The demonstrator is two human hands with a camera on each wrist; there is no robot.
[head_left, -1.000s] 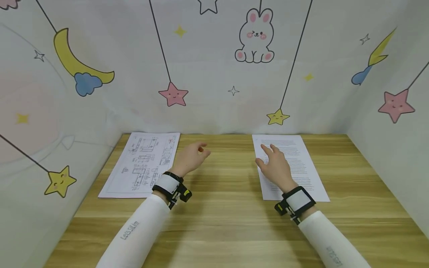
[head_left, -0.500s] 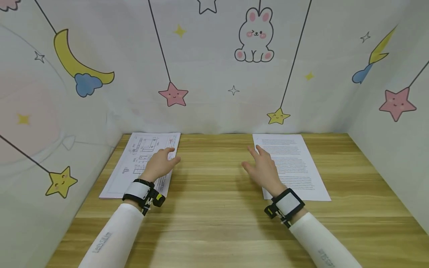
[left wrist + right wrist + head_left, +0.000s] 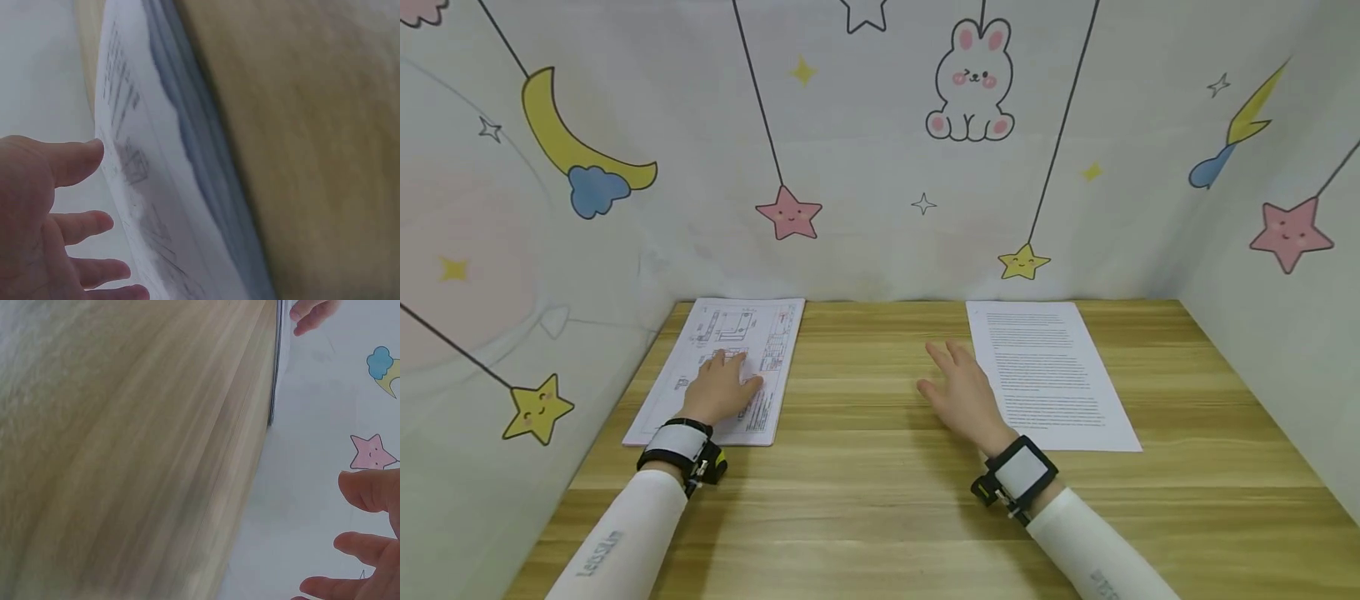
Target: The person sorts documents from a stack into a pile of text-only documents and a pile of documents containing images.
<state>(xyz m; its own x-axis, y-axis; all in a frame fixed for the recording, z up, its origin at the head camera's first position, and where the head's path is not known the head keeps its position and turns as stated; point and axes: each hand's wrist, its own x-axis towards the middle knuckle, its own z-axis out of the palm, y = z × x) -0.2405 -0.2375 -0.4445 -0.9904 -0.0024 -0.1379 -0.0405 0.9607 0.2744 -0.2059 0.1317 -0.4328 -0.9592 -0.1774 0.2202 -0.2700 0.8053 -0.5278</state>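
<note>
A stack of paper sheets (image 3: pixel 658 404) with technical drawings on its top sheet lies at the left of the table; its layered edge shows in the left wrist view. Over this stack is my left hand (image 3: pixel 715 394), fingers spread and holding nothing. In the left wrist view the fingers of the left hand (image 3: pixel 37 187) appear apart from the paper. My right hand (image 3: pixel 964 398) hovers with spread fingers just left of a sheet of printed text (image 3: pixel 1052 375), nothing in its grasp. The right wrist view catches part of the right hand (image 3: pixel 375 544) at its edge.
Both papers lie on a wooden table (image 3: pixel 865 467). A white cloth backdrop (image 3: pixel 880 150) with cartoon stars, a rabbit and a moon rises behind the table and along both sides. Each wrist wears a strapped camera, such as the left wrist camera (image 3: pixel 683 448).
My left hand has moved left from the gap between the papers to over the drawing stack, its fingers spreading. My right hand has shifted left and nearer, off the text sheet. The papers stay put.
</note>
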